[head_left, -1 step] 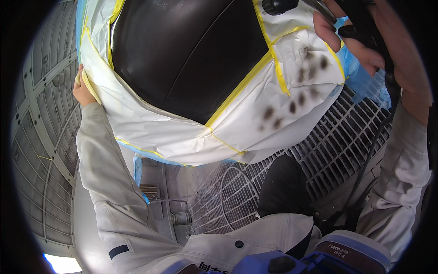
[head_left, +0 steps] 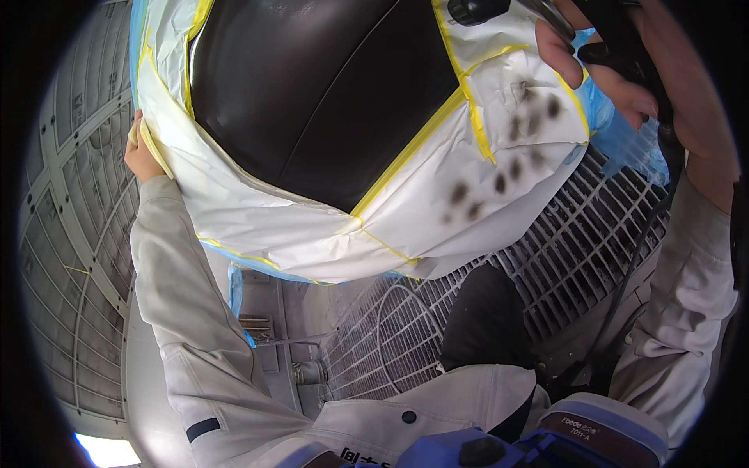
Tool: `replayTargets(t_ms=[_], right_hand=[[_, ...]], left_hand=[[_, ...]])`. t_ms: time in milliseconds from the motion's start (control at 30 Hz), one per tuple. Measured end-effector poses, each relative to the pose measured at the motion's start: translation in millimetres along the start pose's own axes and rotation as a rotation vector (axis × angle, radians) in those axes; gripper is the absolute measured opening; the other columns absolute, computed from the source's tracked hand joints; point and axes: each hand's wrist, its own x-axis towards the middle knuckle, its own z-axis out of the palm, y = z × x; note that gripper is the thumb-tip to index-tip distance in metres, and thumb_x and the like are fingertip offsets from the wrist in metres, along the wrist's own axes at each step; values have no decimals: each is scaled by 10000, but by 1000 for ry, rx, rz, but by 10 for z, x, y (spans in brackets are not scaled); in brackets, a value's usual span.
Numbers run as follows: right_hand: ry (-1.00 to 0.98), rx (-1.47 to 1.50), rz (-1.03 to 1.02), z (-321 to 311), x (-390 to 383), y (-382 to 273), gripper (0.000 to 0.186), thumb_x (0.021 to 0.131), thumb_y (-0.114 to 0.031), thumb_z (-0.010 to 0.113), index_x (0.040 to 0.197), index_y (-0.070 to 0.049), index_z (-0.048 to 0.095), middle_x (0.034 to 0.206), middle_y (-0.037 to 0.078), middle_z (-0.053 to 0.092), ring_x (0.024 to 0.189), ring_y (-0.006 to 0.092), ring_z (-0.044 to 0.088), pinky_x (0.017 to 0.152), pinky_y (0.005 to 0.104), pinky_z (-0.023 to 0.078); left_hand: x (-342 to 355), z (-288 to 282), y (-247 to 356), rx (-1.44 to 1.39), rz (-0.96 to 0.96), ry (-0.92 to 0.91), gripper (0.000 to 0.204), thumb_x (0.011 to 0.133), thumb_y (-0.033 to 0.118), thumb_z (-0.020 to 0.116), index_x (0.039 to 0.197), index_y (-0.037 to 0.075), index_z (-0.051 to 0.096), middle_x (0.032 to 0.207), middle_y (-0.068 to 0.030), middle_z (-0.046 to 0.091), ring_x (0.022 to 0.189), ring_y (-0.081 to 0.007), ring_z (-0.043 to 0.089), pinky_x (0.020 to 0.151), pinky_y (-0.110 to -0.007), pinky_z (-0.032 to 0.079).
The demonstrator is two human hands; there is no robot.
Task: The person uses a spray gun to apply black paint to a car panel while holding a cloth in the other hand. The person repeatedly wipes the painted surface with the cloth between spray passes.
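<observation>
My left hand (head_left: 142, 154) is closed on a folded pale yellow cloth (head_left: 158, 148) at the left edge of the white masking sheet (head_left: 226, 203). Inside the sheet's yellow tape border (head_left: 409, 148) lies a glossy black curved panel (head_left: 312, 86) with a thin line running across it. At the upper right my right hand (head_left: 605, 74) grips a spray gun (head_left: 550, 15), partly cut off by the frame's edge. The gun's black round end (head_left: 477, 9) points left, over the sheet. Dark sprayed spots (head_left: 500, 183) mark the sheet's right part, below the gun.
A black hose (head_left: 644, 242) hangs from the right hand along my right arm. Blue plastic film (head_left: 632, 132) hangs beside the sheet. Underfoot is a metal grating (head_left: 577, 242) with a thin loop of hose (head_left: 380, 335) on it. A gridded wall (head_left: 74, 210) stands at the left.
</observation>
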Motion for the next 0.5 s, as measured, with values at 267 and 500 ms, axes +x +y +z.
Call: replayTargets(t_ms=[267, 500], right_hand=[[12, 13, 3, 3, -9, 1, 607, 1089, -574, 446, 958, -17, 648, 660, 193, 648, 350, 157, 448, 333, 265, 324], [20, 20, 5, 21, -17, -14, 604, 1089, -573, 450, 959, -18, 649, 661, 194, 649, 351, 158, 449, 333, 266, 324]], left_hand=[[23, -20, -38, 8, 13, -11, 332, 1023, 93, 688, 1303, -83, 726, 1298, -148, 755, 1129, -194, 721, 1008, -291, 553], [24, -15, -29, 22, 13, -16, 339, 1030, 109, 681, 1310, -76, 726, 1304, -146, 752, 1141, -196, 716, 1020, -292, 545]])
